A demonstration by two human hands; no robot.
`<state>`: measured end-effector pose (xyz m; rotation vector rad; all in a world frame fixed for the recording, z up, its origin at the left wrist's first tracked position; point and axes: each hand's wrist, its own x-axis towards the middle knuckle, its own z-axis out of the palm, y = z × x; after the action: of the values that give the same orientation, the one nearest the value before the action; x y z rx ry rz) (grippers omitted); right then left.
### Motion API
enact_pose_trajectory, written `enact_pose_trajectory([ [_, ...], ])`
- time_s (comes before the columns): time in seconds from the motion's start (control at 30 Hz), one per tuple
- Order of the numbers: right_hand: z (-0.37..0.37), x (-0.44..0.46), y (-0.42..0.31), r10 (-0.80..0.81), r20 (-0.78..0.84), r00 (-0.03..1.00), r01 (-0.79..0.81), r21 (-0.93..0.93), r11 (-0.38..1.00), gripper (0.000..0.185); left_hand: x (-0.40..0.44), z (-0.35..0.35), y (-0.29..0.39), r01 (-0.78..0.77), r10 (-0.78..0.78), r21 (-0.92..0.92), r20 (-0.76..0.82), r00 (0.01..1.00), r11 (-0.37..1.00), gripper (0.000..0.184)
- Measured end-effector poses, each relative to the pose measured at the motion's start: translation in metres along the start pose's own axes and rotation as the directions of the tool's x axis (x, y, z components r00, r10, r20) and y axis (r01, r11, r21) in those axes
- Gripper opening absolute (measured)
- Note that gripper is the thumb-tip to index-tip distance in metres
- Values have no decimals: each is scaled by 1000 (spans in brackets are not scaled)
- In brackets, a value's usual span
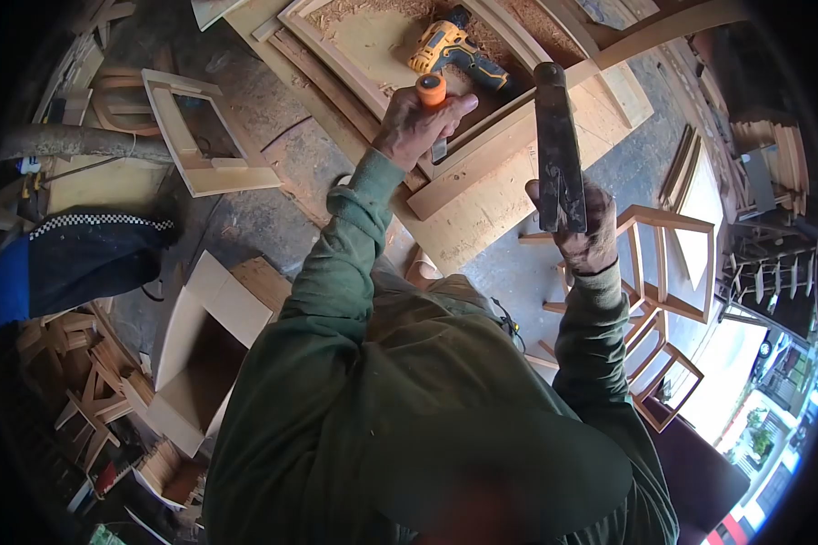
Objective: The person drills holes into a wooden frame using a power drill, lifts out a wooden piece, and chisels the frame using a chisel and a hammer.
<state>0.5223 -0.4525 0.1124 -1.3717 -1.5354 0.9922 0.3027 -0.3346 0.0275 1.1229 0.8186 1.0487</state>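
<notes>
My left hand (420,127) is wrapped round an orange-handled chisel (432,88), whose metal blade points down at the corner of a wooden frame (473,162). In my right hand (593,222) is a long, dark, flat bar (556,136), held upright to the right of the frame; its upper end is rounded. A yellow and black cordless drill (457,52) lies inside the frame among wood shavings. Beneath the frame is a pale wooden board (468,234).
An open cardboard box (200,350) stands at the lower left, near scrap wood (91,386). A wooden frame (211,136) rests at the upper left. Chair-like wooden frames (668,300) stand at the right. A dark cloth with a checkered band (100,250) is at the far left.
</notes>
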Motion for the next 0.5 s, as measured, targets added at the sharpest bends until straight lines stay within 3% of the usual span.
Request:
enact_pose_trajectory([
  [0.1,-7,3,-1,69,105,992,-68,-11,998,46,-1,3,-7,11,-11,15,5,1000,1000,27],
  [0.33,-4,6,-4,23,79,997,-20,-39,999,33,2,8,-21,-63,63,-64,6,998,996,28],
  [0.5,-8,9,1,19,87,996,-16,-39,999,34,-7,13,-10,-11,12,14,-13,1000,1000,31],
])
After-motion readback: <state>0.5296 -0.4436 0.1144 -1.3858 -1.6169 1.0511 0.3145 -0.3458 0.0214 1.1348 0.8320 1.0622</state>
